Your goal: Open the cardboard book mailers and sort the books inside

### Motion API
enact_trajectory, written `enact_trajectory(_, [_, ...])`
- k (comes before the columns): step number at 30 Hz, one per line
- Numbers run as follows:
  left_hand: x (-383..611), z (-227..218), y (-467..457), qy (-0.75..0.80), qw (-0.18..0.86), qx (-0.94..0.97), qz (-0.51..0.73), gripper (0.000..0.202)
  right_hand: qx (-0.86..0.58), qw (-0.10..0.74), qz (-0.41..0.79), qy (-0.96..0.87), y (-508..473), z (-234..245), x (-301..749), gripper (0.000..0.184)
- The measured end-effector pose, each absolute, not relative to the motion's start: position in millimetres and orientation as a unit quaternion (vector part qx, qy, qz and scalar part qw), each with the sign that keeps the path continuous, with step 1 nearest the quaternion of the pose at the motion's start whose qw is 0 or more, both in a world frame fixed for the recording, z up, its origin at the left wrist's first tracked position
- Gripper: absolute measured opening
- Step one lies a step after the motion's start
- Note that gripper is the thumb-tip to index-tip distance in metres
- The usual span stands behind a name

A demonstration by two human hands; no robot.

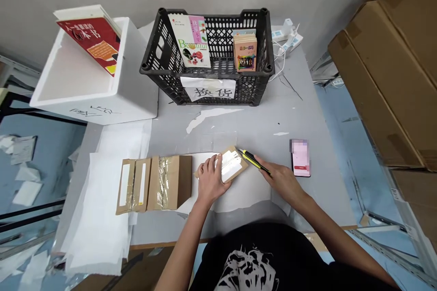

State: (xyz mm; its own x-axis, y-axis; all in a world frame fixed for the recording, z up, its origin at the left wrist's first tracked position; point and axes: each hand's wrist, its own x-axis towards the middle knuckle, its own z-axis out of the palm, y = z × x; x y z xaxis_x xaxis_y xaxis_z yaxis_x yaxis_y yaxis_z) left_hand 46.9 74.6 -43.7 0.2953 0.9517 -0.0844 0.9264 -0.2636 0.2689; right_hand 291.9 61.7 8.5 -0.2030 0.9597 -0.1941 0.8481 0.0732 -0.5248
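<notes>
My left hand (213,178) is closed around the left part of a small taped cardboard box (235,169), which bears a white label. In my right hand (280,179) is a yellow and black utility knife (253,161). Its tip is at the box's upper right edge; whether the blade cuts into the tape cannot be made out. White paper (246,198) lies under the box. To the left stand a larger cardboard box (184,177) sealed with clear tape and a flatter labelled cardboard box (136,191) beside it.
A black plastic crate (246,86) holding books stands at the table's back. Left of it, a white foam box (136,91) contains red-covered books (99,41). A phone (301,158) lies at right, with a power strip (290,41) behind. White sheets (99,218) cover the left edge.
</notes>
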Motion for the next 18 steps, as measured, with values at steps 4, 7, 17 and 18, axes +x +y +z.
enact_trajectory(4, [47.2,-44.3,74.5,0.597,0.14,0.789,0.034,0.086,-0.616,0.086,0.267,-0.736,66.1,10.7,289.7,0.042])
enact_trajectory(7, [47.3,-45.0,74.5,0.6,0.151,0.785,0.035,0.087,-0.619,0.058,0.242,-0.745,67.1,10.5,288.3,0.042])
enact_trajectory(17, [47.1,-45.8,74.6,0.601,0.183,0.777,0.049,0.085,-0.602,-0.021,0.17,-0.78,68.6,12.6,283.4,0.042])
enact_trajectory(18, [47.1,-45.9,74.6,0.601,0.182,0.777,0.046,0.085,-0.603,-0.025,0.166,-0.78,67.9,12.9,282.0,0.042])
